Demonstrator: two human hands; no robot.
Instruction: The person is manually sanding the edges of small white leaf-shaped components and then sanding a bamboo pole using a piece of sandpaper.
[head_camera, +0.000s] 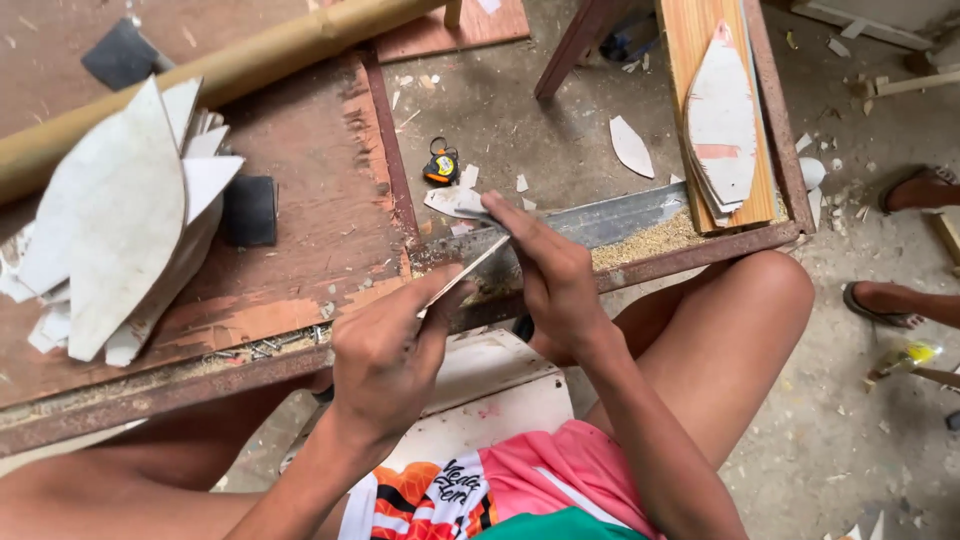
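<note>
Currently both hands pinching thin white strip (462, 280): left hand (385, 365) gripping lower end, right hand (555, 275) upper end, long axis running diagonally up-right.

Hidden and cropped bits at my bench

My right hand (553, 275) covers much of the thin white piece (458, 203) I'm gripping; the bamboo pole (230, 70) and white leaf-shaped stack (120, 220) run past the frame's left edge.

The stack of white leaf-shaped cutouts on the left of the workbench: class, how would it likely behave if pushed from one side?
The stack of white leaf-shaped cutouts would probably slide apart, since the pieces already lie fanned and loose. Each looks thin and flat, so likely light and slightly bendy. Their pointed tips may chip, judging by the white scraps on the floor.
</note>
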